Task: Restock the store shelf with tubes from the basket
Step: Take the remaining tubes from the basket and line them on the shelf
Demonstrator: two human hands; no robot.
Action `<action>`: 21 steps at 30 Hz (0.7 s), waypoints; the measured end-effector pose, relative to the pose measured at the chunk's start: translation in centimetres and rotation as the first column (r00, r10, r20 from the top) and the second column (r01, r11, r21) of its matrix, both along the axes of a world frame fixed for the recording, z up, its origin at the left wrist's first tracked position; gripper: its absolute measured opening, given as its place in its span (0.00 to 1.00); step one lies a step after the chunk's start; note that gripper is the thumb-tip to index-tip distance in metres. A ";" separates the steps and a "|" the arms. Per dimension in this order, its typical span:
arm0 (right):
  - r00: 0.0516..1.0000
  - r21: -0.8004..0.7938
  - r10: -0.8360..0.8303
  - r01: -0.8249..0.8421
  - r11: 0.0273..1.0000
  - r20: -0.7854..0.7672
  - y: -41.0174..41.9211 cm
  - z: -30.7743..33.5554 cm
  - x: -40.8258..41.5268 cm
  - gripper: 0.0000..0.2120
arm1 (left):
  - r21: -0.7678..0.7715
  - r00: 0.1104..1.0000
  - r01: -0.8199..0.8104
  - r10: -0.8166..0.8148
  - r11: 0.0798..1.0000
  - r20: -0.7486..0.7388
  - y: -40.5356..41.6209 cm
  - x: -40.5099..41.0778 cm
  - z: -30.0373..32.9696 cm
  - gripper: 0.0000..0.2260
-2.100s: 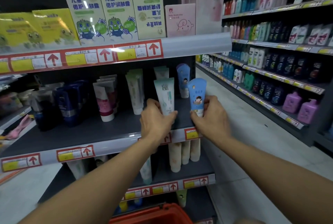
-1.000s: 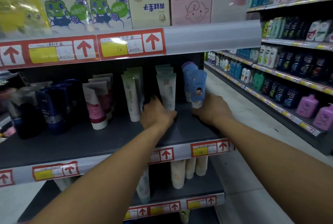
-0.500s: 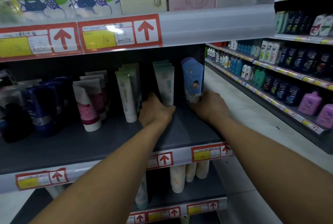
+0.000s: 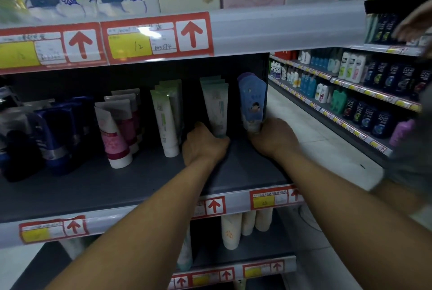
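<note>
Left hand [image 4: 204, 146] fingers clamped on mint tube [image 4: 216, 108] base; right hand [image 4: 273, 141] fingers clamped on blue tube [image 4: 252, 100] base, both upright on shelf [image 4: 117, 180].

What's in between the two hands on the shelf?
Nothing: in the head view, only bare dark shelf shows between the left hand, at the pale green tube, and the right hand, at the blue tube.

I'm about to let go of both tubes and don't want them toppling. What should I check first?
1. Mint tube upright on its cap: ok.
2. Blue tube upright: ok, slight lean.
3. Left hand at the mint tube's base: ok.
4. Right hand at the blue tube's base: ok.
5. Caps flat on the shelf: cannot tell, hands hide them.
6. Each tube fronts its matching row: ok.
</note>
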State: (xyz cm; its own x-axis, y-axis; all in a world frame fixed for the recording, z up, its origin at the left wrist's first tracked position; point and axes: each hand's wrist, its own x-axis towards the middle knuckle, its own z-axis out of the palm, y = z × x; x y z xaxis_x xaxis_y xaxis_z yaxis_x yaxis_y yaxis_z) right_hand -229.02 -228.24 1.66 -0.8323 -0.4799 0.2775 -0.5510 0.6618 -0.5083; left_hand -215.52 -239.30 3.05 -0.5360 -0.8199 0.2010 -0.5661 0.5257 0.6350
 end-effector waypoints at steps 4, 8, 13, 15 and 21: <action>1.000 0.020 0.014 -0.014 1.000 -0.010 0.0 -0.1 -0.3 0.20 | -0.003 1.000 0.005 -0.005 1.000 -0.012 -0.2 0.0 -0.1 0.25; 1.000 0.014 0.024 -0.024 1.000 -0.018 -0.1 -0.2 -0.5 0.22 | -0.017 1.000 0.000 0.000 1.000 -0.006 -0.3 0.0 -0.2 0.24; 0.999 -0.003 0.008 -0.009 1.000 -0.036 -0.2 -0.3 -0.5 0.24 | -0.041 1.000 0.001 -0.001 0.999 -0.008 -0.5 -0.1 -0.3 0.23; 0.999 -0.008 0.001 -0.001 1.000 -0.044 -0.2 -0.3 -0.5 0.24 | -0.046 1.000 0.000 -0.001 0.999 -0.009 -0.5 -0.1 -0.4 0.23; 1.000 -0.015 0.000 0.000 1.000 -0.030 -0.2 -0.4 -0.6 0.24 | -0.046 1.000 -0.006 0.005 0.999 -0.013 -0.7 -0.2 -0.5 0.25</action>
